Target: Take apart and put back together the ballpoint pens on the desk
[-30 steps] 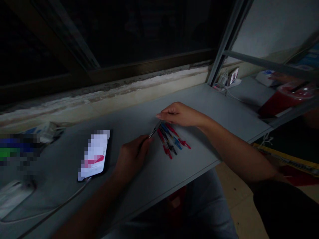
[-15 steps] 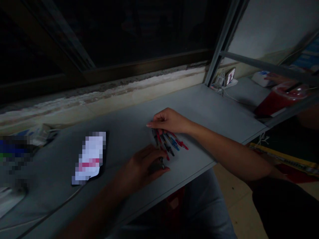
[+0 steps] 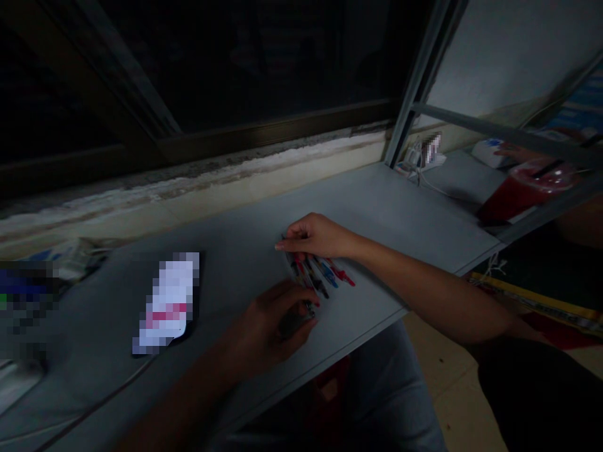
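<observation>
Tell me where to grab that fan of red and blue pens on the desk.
Probably best at the gathered end of the pens, by the right hand, coming from above: the barrels converge there, while the far ends splay apart, and they lie flat on the grey desk.

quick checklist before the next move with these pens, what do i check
1. pens together in one bunch: ok, fanned out with red and blue parts showing
2. right hand on the pens: ok, its fingers lie over their upper ends
3. left hand gripping a pen: cannot tell, its fingers hide the lower ends
4. phone away from the pens: ok, it lies to their left, apart from them
5. gap to the front edge of the desk: ok, bare desk shows between it and the pens
6. light on the pens: not ok, the room is dim and their details are dark
</observation>
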`<state>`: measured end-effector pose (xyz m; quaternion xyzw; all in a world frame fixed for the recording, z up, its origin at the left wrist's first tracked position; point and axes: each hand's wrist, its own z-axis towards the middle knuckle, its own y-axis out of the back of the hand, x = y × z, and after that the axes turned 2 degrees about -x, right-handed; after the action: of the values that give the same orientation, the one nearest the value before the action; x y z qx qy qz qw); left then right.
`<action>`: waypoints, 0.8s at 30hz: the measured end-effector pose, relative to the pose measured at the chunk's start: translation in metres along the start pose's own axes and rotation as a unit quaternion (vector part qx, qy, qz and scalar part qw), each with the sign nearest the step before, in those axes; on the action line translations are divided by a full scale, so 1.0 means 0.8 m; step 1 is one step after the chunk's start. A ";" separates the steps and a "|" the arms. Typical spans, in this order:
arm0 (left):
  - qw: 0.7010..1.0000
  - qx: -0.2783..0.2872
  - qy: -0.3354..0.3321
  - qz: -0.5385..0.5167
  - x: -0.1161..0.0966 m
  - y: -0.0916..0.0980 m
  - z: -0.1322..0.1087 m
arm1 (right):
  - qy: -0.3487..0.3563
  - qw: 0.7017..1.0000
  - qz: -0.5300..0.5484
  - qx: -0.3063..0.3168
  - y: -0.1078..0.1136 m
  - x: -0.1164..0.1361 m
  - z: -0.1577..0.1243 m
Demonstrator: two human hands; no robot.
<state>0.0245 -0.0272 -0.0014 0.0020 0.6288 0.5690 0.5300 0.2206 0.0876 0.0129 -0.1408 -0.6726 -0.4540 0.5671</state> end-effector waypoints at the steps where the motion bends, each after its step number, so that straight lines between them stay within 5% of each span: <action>1: 1.000 0.002 -0.002 0.006 0.000 0.001 0.000 | -0.001 1.000 0.000 -0.001 0.000 -0.001 0.000; 24: 0.997 -0.018 -0.024 0.078 0.006 0.004 0.002 | -0.048 0.978 0.194 -0.050 -0.010 -0.002 0.004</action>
<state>0.0210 -0.0219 -0.0021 0.0552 0.6037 0.6194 0.4988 0.2139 0.0862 0.0080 -0.3186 -0.6350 -0.3613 0.6039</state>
